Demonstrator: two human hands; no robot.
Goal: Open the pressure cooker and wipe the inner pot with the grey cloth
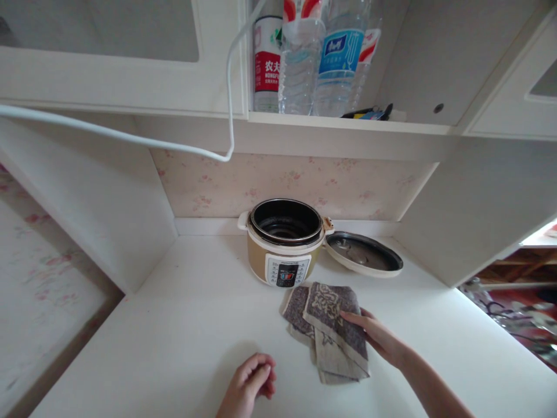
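Observation:
A folded grey-brown cloth [335, 325] with a pale pattern lies partly spread on the white counter. My right hand [376, 332] grips its right side, the thumb on top and the fingers partly hidden. To the left, my left hand [255, 377] is held apart from the cloth with its fingers curled in; nothing shows in them. Behind the cloth stands a gold and white electric pressure cooker [259, 255], its lid off and the dark inner pot [285, 220] seen inside. The cooker's lid [369, 255] rests upside down to its right.
White side panels flank the counter [195, 325]. Overhead, a cupboard shelf [348, 122] holds several plastic bottles [342, 64]. A white cable [174, 145] hangs across the upper left. Cluttered items [522, 313] show beyond the right edge.

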